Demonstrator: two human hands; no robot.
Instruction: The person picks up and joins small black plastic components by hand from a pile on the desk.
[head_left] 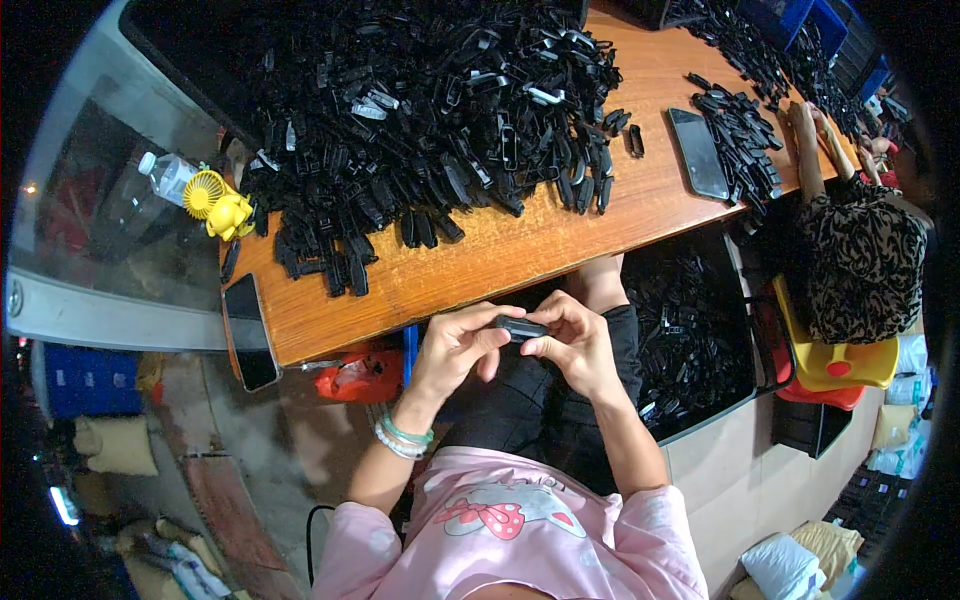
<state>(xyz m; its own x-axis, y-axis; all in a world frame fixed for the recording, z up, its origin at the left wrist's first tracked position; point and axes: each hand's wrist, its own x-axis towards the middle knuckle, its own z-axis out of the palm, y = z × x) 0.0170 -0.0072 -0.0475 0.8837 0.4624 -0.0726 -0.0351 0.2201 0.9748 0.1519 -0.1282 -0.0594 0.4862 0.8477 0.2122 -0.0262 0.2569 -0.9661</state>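
Over my lap, in front of the table edge, I hold a small, long black plastic part [522, 328] between both hands. My left hand [460, 342] pinches its left end with thumb and forefinger. The fingers of my right hand [574, 340] are closed on the other end. Fingertips cover part of it, so its exact kind does not show. Beyond my hands, a large heap of similar black plastic parts [430, 130] covers much of the wooden table [420, 278]. A few grey or silvery pieces lie among them.
A phone [250, 332] lies at the table's left corner, near a yellow fan [228, 212] and a plastic bottle [170, 178]. Another phone [698, 152] lies to the right. Below stand a bin of black parts [695, 335] and a red bag [358, 378]. A co-worker [862, 255] sits at right.
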